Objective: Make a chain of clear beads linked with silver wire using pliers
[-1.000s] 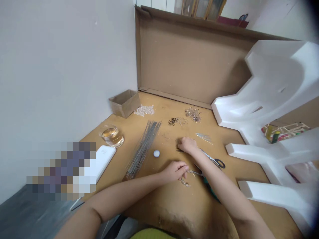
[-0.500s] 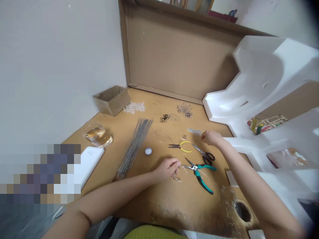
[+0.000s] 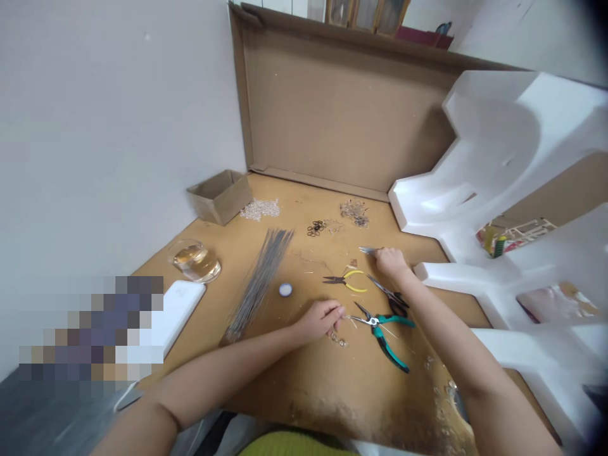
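Observation:
My left hand (image 3: 325, 318) is closed in a pinch over the table. From its fingertips hangs a short strand of clear beads (image 3: 339, 341); the gripped end is hidden. Just right of it lie long-nose pliers (image 3: 380, 326) with teal handles, jaws apart, beside several loose thin wires. My right hand (image 3: 391, 261) curls its fingers over the near end of a small bundle of short thin wires (image 3: 367, 250), whose far ends stick out to the left. Black-handled scissors (image 3: 387, 290) and yellow-handled pliers (image 3: 349, 280) lie between my hands.
A long bundle of grey wires (image 3: 261, 278) lies left of centre, near a small round lid (image 3: 285, 289). Behind are clear beads (image 3: 261, 209), black rings (image 3: 316, 228) and metal findings (image 3: 355, 212). A glass (image 3: 194, 261), cardboard box (image 3: 221, 197) and white foam (image 3: 427, 196) flank them.
My right hand has moved left, further over the short wires. The left hand keeps its pinch on the bead strand. The camera view has shifted slightly.

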Demonstrator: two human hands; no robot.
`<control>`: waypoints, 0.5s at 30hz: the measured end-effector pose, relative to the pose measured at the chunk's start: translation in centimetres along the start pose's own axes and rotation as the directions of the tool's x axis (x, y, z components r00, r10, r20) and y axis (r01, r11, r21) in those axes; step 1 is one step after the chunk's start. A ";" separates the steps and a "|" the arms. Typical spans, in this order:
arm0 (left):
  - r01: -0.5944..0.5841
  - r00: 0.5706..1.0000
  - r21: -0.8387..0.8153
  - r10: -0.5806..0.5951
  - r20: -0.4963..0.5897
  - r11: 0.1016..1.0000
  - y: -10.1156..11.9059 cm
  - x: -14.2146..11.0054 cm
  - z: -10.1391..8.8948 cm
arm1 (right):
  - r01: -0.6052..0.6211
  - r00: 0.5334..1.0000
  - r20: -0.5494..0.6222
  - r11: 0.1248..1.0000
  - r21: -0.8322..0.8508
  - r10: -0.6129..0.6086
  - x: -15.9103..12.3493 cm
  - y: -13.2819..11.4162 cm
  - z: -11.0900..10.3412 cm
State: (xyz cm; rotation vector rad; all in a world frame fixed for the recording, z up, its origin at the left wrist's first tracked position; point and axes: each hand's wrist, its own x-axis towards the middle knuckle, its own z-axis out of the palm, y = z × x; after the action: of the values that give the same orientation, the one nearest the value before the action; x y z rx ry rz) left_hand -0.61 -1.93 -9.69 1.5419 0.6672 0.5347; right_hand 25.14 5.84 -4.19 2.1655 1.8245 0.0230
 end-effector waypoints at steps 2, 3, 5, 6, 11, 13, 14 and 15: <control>0.000 1.000 0.010 0.000 0.003 1.000 0.0 0.0 0.0 | -0.012 1.000 0.002 0.999 0.047 0.012 0.2 0.2 0.0; -0.001 1.000 0.015 0.001 0.005 1.000 0.0 0.0 0.0 | -0.021 1.000 0.003 0.997 0.078 0.021 0.2 0.4 -0.1; -0.002 1.000 0.028 0.001 0.016 1.000 0.0 0.1 -0.1 | -0.041 0.999 0.007 0.987 0.158 0.040 0.3 0.8 -0.5; 0.001 1.000 0.037 -0.001 0.024 0.999 0.0 0.1 -0.1 | -0.050 0.999 0.010 0.977 0.206 0.049 0.3 1.1 -0.7; 0.011 0.999 0.093 -0.015 0.039 0.996 0.0 0.1 0.0 | -0.069 0.998 0.038 0.846 0.529 0.058 -0.3 2.2 -2.6; -0.006 1.000 0.147 0.002 0.029 0.989 0.3 0.0 0.0 | -0.040 0.999 0.035 0.728 0.684 0.022 -1.1 2.2 -3.2; -0.030 0.999 0.199 0.028 0.016 0.979 0.5 0.0 -0.1 | -0.017 1.000 0.024 0.652 0.758 -0.002 -1.6 2.0 -3.4; -0.063 0.998 0.266 0.065 0.000 0.962 0.7 0.0 -0.1 | 0.009 1.000 0.007 0.566 0.824 -0.027 -2.3 1.7 -3.5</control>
State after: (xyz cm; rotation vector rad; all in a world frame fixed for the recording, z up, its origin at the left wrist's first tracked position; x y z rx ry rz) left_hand -0.66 -1.89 -9.00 1.8189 0.7199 0.5162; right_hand 25.63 4.21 0.01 2.6745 2.0888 -1.0855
